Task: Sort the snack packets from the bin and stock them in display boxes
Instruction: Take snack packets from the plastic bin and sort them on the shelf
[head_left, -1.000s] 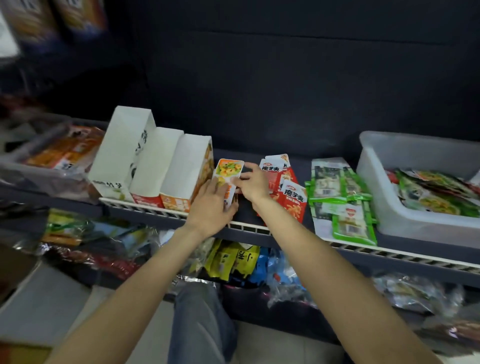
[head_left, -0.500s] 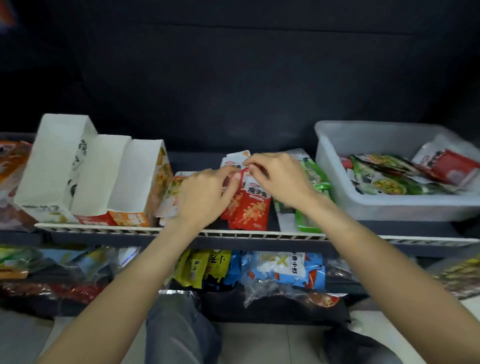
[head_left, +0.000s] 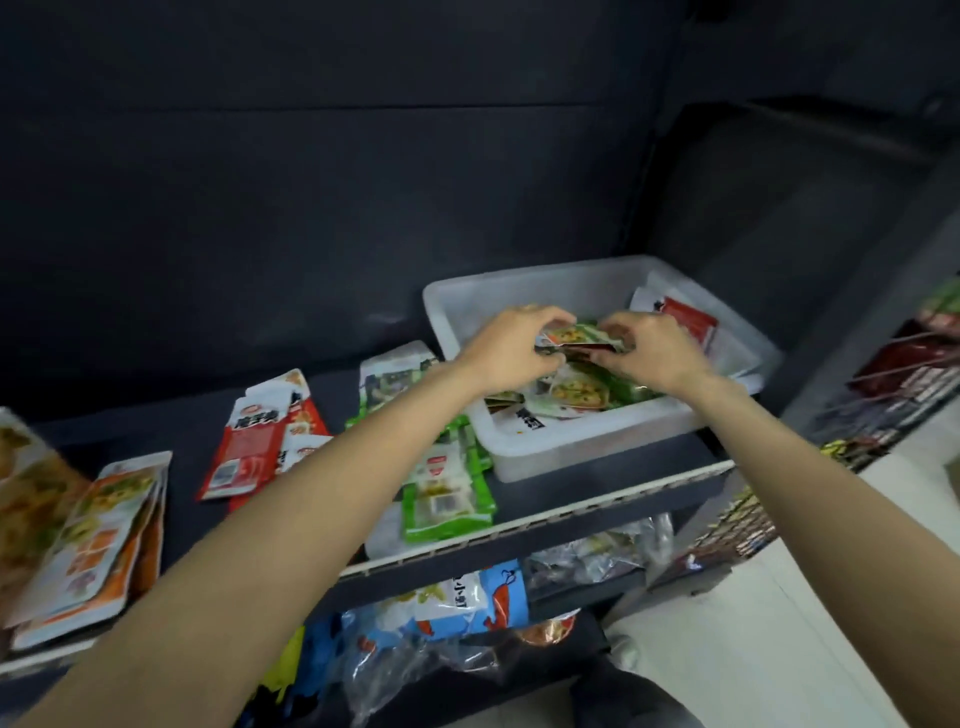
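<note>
Both bare forearms reach forward and up, converging toward the middle of the view. The left hand (head_left: 511, 347) is turned palm-down with its fingers curled over and its thumb tucked beneath, pinching. The right hand (head_left: 652, 349) faces it, knuckles up, fingers bent inward in a matching pinch. The fingertips of the two hands lie close together, nearly touching.

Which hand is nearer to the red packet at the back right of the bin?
Right. The right hand is just beside the red packet; the left hand is further left, across the bin.
</note>
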